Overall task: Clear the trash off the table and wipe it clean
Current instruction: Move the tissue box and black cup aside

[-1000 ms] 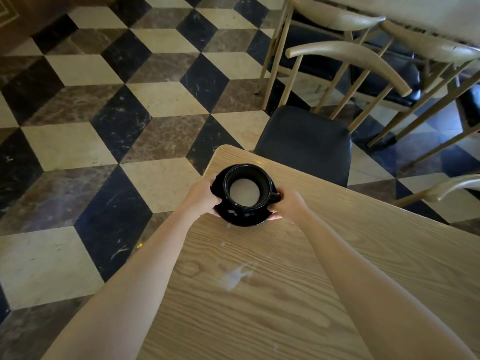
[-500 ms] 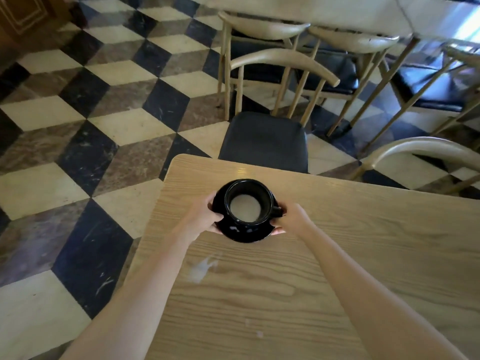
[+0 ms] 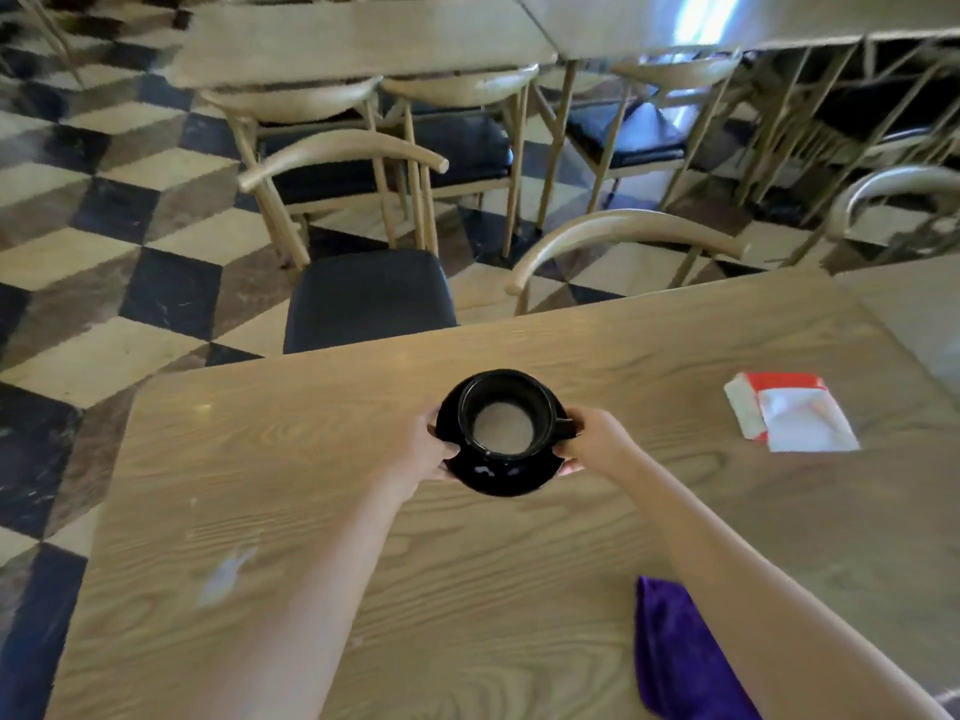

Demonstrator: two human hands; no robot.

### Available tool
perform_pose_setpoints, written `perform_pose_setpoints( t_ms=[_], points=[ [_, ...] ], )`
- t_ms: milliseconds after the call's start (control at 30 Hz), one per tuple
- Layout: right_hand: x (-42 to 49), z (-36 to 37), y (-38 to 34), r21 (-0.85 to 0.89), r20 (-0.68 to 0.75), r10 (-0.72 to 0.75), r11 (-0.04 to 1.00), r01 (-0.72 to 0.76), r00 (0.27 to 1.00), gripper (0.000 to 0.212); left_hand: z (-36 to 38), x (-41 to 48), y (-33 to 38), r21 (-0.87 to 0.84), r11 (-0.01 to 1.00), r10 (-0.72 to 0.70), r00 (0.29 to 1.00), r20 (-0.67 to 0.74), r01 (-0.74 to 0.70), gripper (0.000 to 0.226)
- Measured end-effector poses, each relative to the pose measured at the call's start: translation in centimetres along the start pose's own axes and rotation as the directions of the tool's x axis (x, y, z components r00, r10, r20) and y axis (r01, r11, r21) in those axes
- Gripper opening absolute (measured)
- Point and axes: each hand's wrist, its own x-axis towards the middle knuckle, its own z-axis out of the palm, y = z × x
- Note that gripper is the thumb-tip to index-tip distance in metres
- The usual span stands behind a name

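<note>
A black cup (image 3: 505, 410) holding a pale drink stands on a black saucer (image 3: 493, 472). My left hand (image 3: 423, 449) grips the saucer's left rim and my right hand (image 3: 592, 441) grips its right rim, by the cup's handle. The saucer is over the middle of the wooden table (image 3: 519, 589); whether it touches the top I cannot tell. A pale smear (image 3: 226, 574) marks the table at the near left. A purple cloth (image 3: 680, 657) lies at the near right, partly under my right forearm. A red and white tissue packet (image 3: 789, 418) lies at the far right.
A chair with a black seat (image 3: 366, 298) stands at the table's far edge, and a second chair's curved back (image 3: 623, 236) is to its right. More chairs and a long table (image 3: 363, 49) fill the background. Checkered floor (image 3: 130, 272) lies to the left.
The view has swung right and up, bringing the purple cloth and the tissue packet into sight. Both hands keep hold of the saucer, now farther from the table's left corner.
</note>
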Motion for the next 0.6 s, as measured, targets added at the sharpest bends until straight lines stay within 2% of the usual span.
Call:
perform_pose_setpoints(
  t_ms=[300,400,600],
  points=[
    [-5.1,-13.0,8.4,0.015,-0.2,0.009,1.0,-0.006,0.98,0.042,16.2,-0.9,2.9,0.084,0.995,0.045,0.985,0.165,-0.06,0.071],
    [-6.7,-16.2,11.4,0.107,-0.236,0.048,0.994,-0.023,0.971,0.043,21.0,-0.8,2.7,0.122,0.99,0.042,0.982,0.182,-0.065,0.072],
    [-9.0,-21.3,17.1,0.141,-0.32,0.118,0.987,-0.075,0.94,0.055,29.4,-0.5,0.9,0.164,0.986,-0.009,0.981,0.192,-0.023,0.072]
  ],
)
